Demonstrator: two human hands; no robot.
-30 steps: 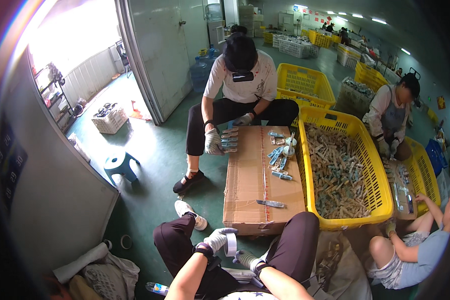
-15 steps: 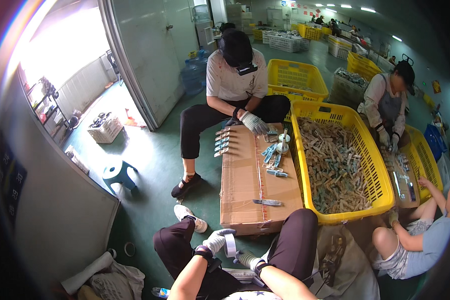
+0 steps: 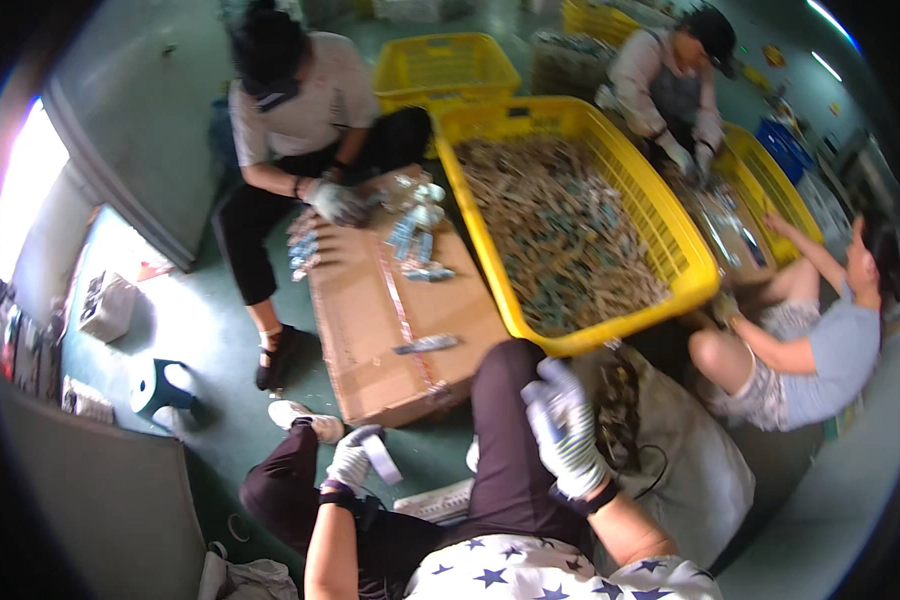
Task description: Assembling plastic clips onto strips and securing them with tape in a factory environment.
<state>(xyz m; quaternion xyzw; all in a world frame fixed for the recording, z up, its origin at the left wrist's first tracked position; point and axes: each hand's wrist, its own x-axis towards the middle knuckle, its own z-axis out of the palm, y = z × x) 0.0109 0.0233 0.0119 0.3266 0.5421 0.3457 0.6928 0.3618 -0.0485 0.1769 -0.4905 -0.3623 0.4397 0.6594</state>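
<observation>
My gloved left hand (image 3: 348, 462) is closed around a roll of white tape (image 3: 381, 458), held over my lap beside my left knee. My gloved right hand (image 3: 567, 430) is raised by my right knee, blurred by motion, with its fingers stretched out and nothing visible in them. Ahead of my knees is a cardboard box (image 3: 370, 340). A knife-like tool (image 3: 426, 344) lies on its near part. Blue clips (image 3: 410, 240) are heaped on the far part, and a row of clips (image 3: 303, 248) lines its left edge.
A big yellow crate (image 3: 705, 285) full of clips stands right of the box. Across the box a co-worker's gloved hand (image 3: 336, 202) is over its top. Two more people sit at the right. Cloth sacking (image 3: 690, 450) lies by my right leg; a stool (image 3: 160, 388) stands left.
My view has swung to the right. My right hand has moved away from the tape roll, up and rightward. The left hand still holds the roll. The co-worker's hand has shifted toward the row of clips.
</observation>
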